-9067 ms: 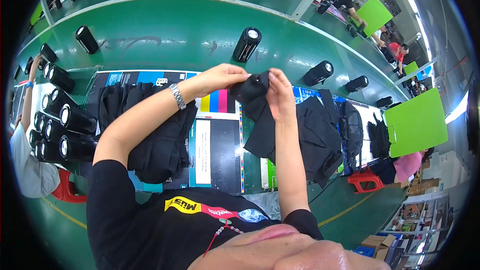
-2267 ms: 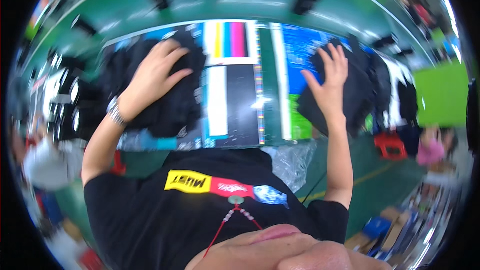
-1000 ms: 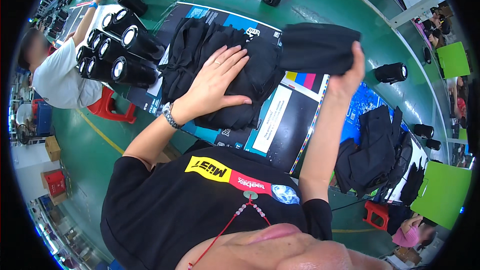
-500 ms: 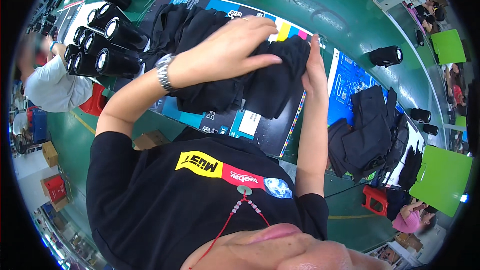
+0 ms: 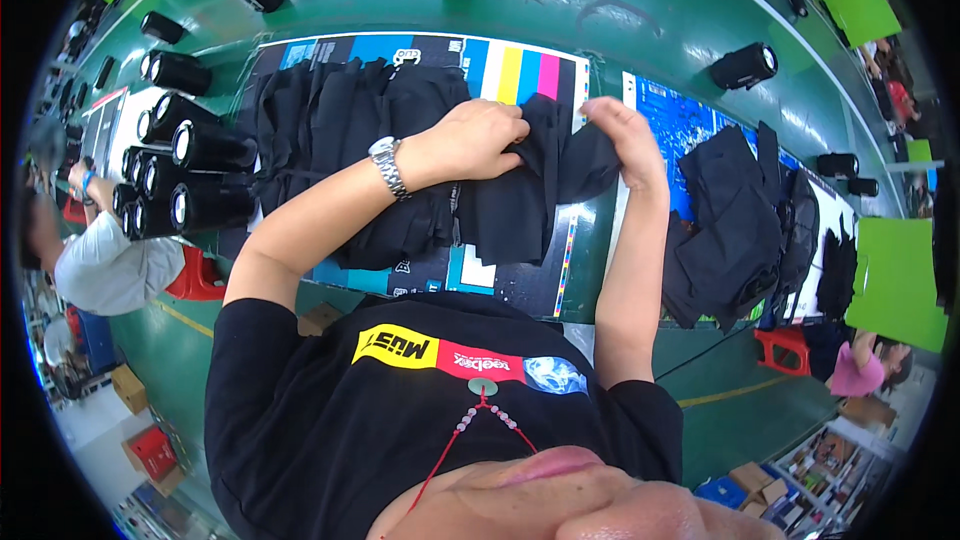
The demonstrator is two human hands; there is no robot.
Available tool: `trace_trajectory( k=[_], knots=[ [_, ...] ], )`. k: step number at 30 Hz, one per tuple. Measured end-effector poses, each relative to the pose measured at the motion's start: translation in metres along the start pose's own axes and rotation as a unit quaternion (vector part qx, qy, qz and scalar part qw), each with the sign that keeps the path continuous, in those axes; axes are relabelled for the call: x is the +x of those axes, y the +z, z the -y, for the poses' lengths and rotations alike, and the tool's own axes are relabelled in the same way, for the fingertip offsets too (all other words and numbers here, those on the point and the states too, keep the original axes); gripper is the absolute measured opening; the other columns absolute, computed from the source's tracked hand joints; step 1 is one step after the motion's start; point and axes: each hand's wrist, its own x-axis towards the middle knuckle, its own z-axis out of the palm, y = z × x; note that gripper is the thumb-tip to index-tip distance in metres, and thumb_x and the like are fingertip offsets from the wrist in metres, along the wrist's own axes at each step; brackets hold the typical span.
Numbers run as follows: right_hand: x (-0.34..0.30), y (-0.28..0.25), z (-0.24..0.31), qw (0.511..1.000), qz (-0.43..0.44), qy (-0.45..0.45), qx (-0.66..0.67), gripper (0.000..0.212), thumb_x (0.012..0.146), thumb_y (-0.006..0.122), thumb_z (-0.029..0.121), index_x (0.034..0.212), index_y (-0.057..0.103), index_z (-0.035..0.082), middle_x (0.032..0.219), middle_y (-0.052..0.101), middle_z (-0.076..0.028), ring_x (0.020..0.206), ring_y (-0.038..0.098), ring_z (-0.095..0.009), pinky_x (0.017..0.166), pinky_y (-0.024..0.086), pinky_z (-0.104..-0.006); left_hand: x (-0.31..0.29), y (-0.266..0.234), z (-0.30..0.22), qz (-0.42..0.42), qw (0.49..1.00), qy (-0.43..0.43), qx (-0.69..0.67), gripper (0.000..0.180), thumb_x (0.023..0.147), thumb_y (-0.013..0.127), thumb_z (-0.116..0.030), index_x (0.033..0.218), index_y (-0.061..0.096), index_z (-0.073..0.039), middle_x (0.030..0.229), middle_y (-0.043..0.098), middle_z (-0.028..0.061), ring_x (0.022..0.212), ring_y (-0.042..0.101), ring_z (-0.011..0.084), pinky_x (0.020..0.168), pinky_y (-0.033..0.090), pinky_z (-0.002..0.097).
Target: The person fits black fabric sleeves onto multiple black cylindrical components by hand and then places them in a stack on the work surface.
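Flat black fabric pieces point(image 5: 350, 125) lie in an overlapping row on a printed sheet point(image 5: 520, 292) on the green bench. My left hand point(image 5: 480, 140), with a metal watch on its wrist, has its fingers curled closed on a black fabric piece point(image 5: 510, 215) at the right end of the row. To its right, my right hand point(image 5: 632, 145) is open, its fingers bent inward beside a raised fabric flap point(image 5: 590, 162). The flap reaches its palm; the thumb is hard to make out.
Black cylindrical speakers point(image 5: 215, 145) stand clustered at the left, with a few lying farther back. A loose pile of black fabric point(image 5: 728, 230) rests on a blue printed sheet point(image 5: 660, 105) at the right. Co-workers sit on red stools point(image 5: 195, 275) at both sides.
My view has shifted. My left hand has gone from outstretched fingers over the fabric to fingers curled on it. My right hand has bent inward from upright, and the end piece's edge now flares outward.
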Motion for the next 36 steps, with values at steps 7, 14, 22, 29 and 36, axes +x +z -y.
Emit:
trace_trajectory(
  k=[7, 14, 22, 29, 36],
  knots=[
    [-0.008, -0.04, 0.015, 0.911, -0.069, -0.124, 0.387, 0.029, 0.091, 0.061, 0.035, 0.074, 0.053, 0.014, 0.071, 0.052, 0.002, 0.066, 0.052, -0.01, 0.062, 0.044, -0.0273, 0.002, -0.007, -0.005, -0.035, 0.997, -0.047, -0.059, 0.035, 0.07, 0.073, -0.012, 0.099, 0.056, -0.004, 0.099, 0.057, 0.0113, 0.1, 0.055, 0.0307, 0.086, 0.044, 0.038],
    [-0.001, 0.032, 0.07, 0.947, -0.082, -0.092, 0.296, 0.031, 0.091, 0.061, 0.036, 0.074, 0.057, 0.01, 0.068, 0.053, 0.002, 0.062, 0.051, -0.008, 0.058, 0.042, -0.0241, 0.021, -0.042, -0.031, -0.286, 0.929, 0.099, -0.214, 0.059, 0.07, 0.08, -0.019, 0.121, 0.052, -0.005, 0.118, 0.055, 0.012, 0.11, 0.053, 0.0278, 0.095, 0.042, 0.0361],
    [-0.019, 0.061, 0.091, 0.973, 0.004, -0.134, 0.19, 0.033, 0.078, 0.073, 0.012, 0.105, 0.057, 0.003, 0.093, 0.063, -0.003, 0.081, 0.061, -0.01, 0.073, 0.049, -0.0226, 0.021, -0.071, -0.012, -0.318, 0.737, -0.082, -0.591, 0.019, 0.095, 0.055, -0.018, 0.1, 0.061, -0.001, 0.082, 0.06, -0.0016, 0.074, 0.054, 0.0055, 0.071, 0.044, 0.0194],
    [-0.018, 0.059, 0.091, 0.95, -0.045, -0.128, 0.281, 0.022, 0.086, 0.065, 0.017, 0.102, 0.062, 0.002, 0.09, 0.066, -0.005, 0.077, 0.063, -0.011, 0.069, 0.05, -0.0234, 0.022, -0.089, -0.034, -0.359, 0.873, 0.007, -0.329, 0.025, 0.088, 0.062, -0.013, 0.109, 0.056, -0.001, 0.09, 0.058, 0.0037, 0.083, 0.058, 0.013, 0.076, 0.047, 0.025],
    [-0.042, 0.068, 0.11, 0.965, -0.002, -0.114, 0.236, 0.034, 0.095, 0.052, 0.032, 0.107, 0.061, 0.001, 0.093, 0.066, -0.005, 0.077, 0.062, -0.011, 0.066, 0.049, -0.0228, 0.029, -0.109, -0.034, -0.239, 0.942, 0.04, -0.234, 0.032, 0.078, 0.072, -0.011, 0.106, 0.06, -0.004, 0.094, 0.058, 0.0044, 0.096, 0.054, 0.0164, 0.085, 0.043, 0.0271]
  ],
)
